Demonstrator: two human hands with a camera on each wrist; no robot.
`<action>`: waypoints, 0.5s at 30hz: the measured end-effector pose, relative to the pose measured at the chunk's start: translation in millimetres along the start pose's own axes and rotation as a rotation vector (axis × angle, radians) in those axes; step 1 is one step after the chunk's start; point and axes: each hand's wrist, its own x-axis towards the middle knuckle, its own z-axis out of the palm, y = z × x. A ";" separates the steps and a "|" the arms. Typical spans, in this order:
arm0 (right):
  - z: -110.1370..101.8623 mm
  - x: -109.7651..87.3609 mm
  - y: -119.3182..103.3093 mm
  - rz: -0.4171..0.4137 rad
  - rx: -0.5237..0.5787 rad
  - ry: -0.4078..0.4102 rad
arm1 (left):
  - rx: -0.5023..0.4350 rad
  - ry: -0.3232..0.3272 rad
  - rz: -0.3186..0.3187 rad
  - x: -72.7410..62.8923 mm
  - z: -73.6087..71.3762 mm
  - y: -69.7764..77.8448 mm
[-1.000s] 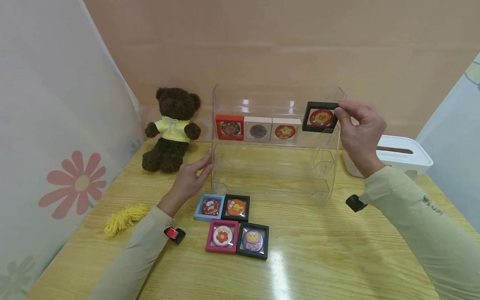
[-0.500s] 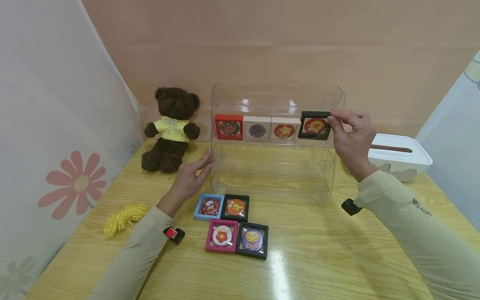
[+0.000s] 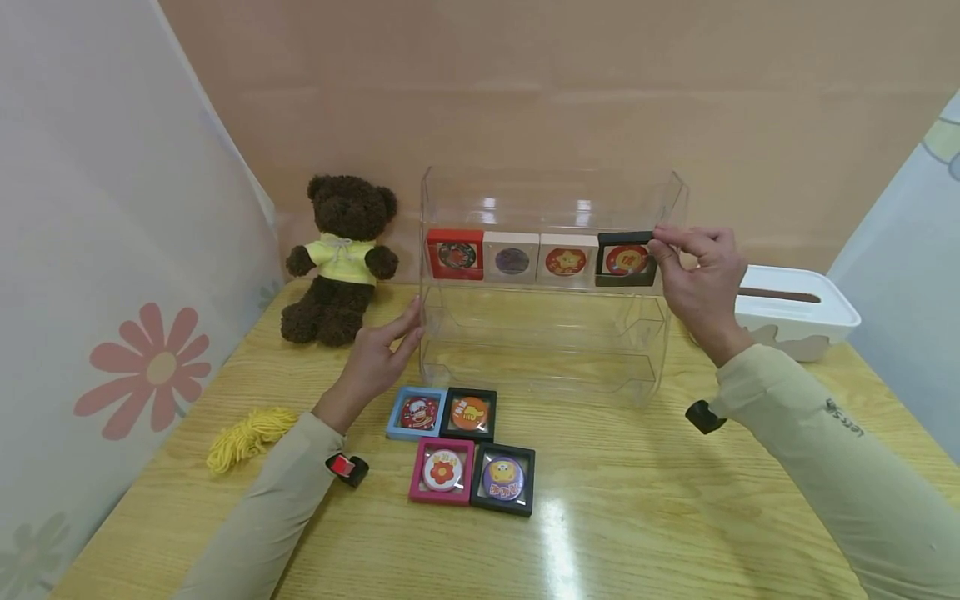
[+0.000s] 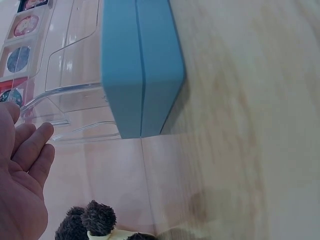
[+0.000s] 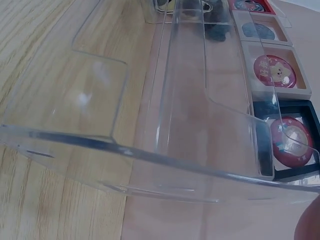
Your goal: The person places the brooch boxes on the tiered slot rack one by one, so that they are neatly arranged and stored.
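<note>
My right hand (image 3: 701,283) pinches the upper right corner of a black square frame with a round red badge (image 3: 626,260). That frame stands in the upper shelf of a clear acrylic display rack (image 3: 540,367), at the right end of a row. Left of it are two white-framed badges (image 3: 512,260) and a red-framed badge (image 3: 455,254). Only a fingertip (image 5: 307,225) of this hand shows in the right wrist view. With extended fingers, my left hand (image 3: 375,362) touches the rack's left side panel.
In front of the rack lie a light blue frame (image 3: 416,413), two black frames (image 3: 468,415) and a pink frame (image 3: 442,472). A brown teddy bear (image 3: 341,258) sits at left, with yellow cord (image 3: 250,437) nearer. A white tissue box (image 3: 798,312) stands at right.
My right hand has brought the black-framed badge down and left into the upper shelf, beside the white-framed ones. My left hand has stayed against the rack's side.
</note>
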 end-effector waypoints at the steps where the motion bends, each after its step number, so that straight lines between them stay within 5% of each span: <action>1: -0.4 -0.2 -0.7 0.006 -0.008 -0.002 | -0.001 -0.001 -0.003 -0.1 -0.2 0.4; 15: -4.6 -2.1 -5.6 -0.001 -0.055 -0.065 | 0.002 -0.003 -0.003 -0.6 0.2 -1.3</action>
